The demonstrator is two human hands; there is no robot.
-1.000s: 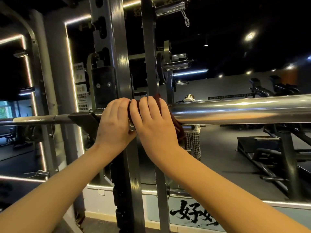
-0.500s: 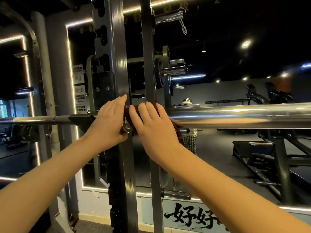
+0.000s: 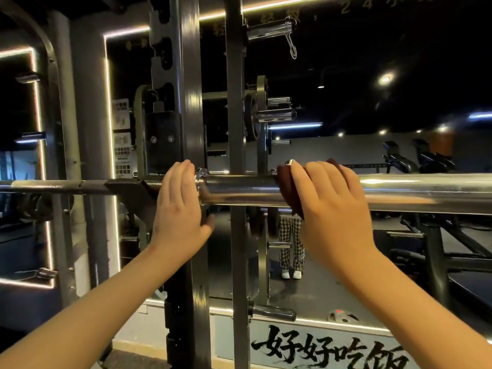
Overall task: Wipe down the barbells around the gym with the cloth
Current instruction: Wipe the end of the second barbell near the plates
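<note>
On the dark gym rack [image 3: 190,75], chrome barbell [image 3: 253,187]

The view looks out from the person's head, forward and slightly down along both bare forearms. It sits close: the left hand [image 3: 178,209] and right hand [image 3: 332,209] fill the middle, their fingers [image 3: 316,174] pointing away from the lens over the barbell [image 3: 239,189], which crosses the frame level beneath them. The cloth [image 3: 288,187] shows under the right fingers. Beyond the fingers rises a rack post [image 3: 237,102]; the wide lens bows the left edge.
</note>
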